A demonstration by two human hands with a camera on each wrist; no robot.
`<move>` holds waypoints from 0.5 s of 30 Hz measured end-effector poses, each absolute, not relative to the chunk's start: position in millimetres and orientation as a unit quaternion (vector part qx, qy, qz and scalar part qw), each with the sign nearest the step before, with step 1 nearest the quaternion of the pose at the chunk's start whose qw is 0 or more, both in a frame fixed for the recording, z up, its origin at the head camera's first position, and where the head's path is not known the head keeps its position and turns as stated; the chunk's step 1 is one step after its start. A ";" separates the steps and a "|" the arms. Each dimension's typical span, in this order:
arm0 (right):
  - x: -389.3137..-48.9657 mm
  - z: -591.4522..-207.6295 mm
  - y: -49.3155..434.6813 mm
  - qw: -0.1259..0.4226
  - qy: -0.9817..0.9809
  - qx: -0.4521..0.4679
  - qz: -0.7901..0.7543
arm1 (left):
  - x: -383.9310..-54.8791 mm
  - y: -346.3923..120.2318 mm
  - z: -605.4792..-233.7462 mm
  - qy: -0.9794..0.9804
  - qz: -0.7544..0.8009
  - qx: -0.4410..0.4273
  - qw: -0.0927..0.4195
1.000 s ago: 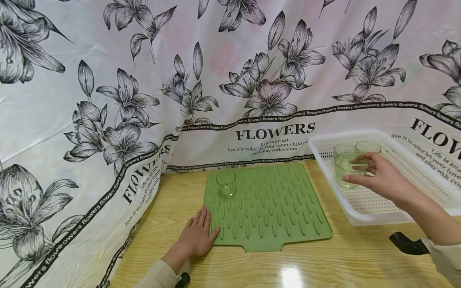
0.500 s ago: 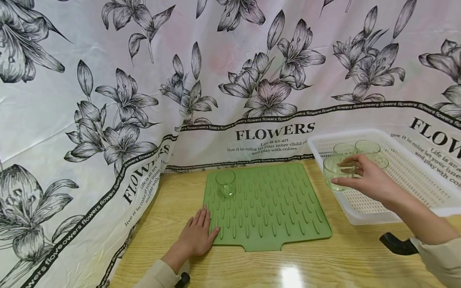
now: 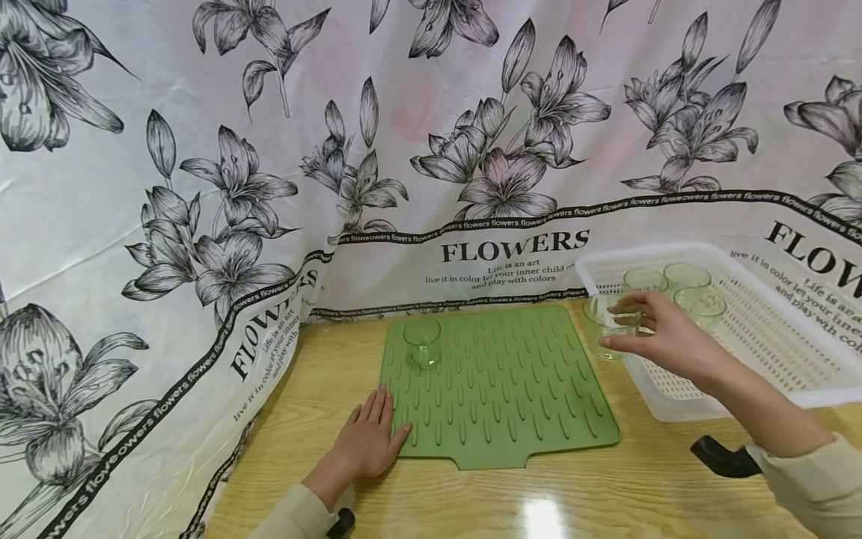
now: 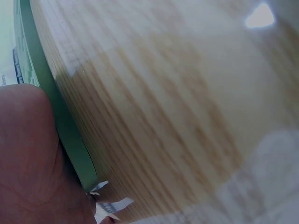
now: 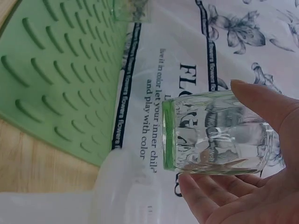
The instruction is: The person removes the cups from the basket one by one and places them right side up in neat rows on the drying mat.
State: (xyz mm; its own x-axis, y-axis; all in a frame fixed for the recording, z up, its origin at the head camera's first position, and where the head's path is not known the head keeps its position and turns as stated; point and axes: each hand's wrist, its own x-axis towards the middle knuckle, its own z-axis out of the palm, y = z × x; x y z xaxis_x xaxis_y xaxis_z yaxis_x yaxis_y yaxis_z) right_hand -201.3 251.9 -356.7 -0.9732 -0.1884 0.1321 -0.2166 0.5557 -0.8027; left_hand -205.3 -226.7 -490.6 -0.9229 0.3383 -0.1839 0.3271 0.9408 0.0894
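My right hand (image 3: 670, 337) grips a clear, green-tinted drinking glass (image 5: 215, 135) between thumb and fingers. In the head view that glass hangs upright over the left rim of the white basket, just right of the green ridged drying mat (image 3: 498, 389). Another such glass (image 3: 423, 346) stands on the mat's upper left part. With fingers straight, my left hand (image 3: 369, 442) rests on the mat's lower left edge and the table beside it. The left wrist view shows part of that hand against the mat's edge (image 4: 70, 135).
The white plastic basket (image 3: 680, 410) stands on the right, with several similar glasses (image 3: 700, 305) inside its left part. A floral curtain (image 3: 377, 277) hangs behind and to the left, down to the wooden table (image 3: 572, 494).
My right hand has lifted the glass out from among those in the basket and carried it left, past the rim. The left hand and the mat have stayed put.
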 end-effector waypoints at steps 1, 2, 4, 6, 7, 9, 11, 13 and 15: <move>-201.0 -355.8 249.7 0.017 -0.882 0.116 0.457 | -205.5 -226.8 -491.7 0.980 0.024 0.170 0.098; -200.7 -354.8 247.6 0.017 -0.882 0.117 0.456 | -206.1 -226.9 -492.9 0.980 0.019 0.170 0.098; -200.0 -352.4 243.0 0.020 -0.882 0.120 0.455 | -207.0 -226.9 -494.5 0.981 0.016 0.170 0.095; -199.9 -349.8 238.0 0.019 -0.879 0.125 0.461 | -207.1 -226.3 -493.9 0.981 0.013 0.171 0.095; -200.1 -348.5 235.2 0.018 -0.876 0.128 0.465 | -206.7 -225.5 -492.4 0.981 0.014 0.171 0.096; -201.2 -346.3 229.4 0.014 -0.870 0.135 0.475 | -205.0 -223.7 -488.1 0.981 0.016 0.168 0.098; -202.4 -344.8 223.5 0.008 -0.863 0.143 0.484 | -203.1 -222.3 -484.1 0.981 0.022 0.167 0.099; -202.9 -343.6 217.5 0.003 -0.859 0.148 0.490 | -202.7 -222.5 -484.2 0.981 0.020 0.166 0.098; -203.3 -342.8 211.3 -0.001 -0.854 0.155 0.496 | -204.6 -224.9 -489.0 0.981 0.012 0.167 0.093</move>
State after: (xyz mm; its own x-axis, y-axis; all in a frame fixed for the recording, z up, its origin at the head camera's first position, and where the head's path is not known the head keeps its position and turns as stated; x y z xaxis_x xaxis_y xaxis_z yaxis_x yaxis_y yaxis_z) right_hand -203.3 211.3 -342.8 -0.9516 -0.2671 0.1518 -0.2641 0.4591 -0.8482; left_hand -204.6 -224.9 -489.0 -0.9265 0.3308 -0.1792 0.3262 0.9437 0.0553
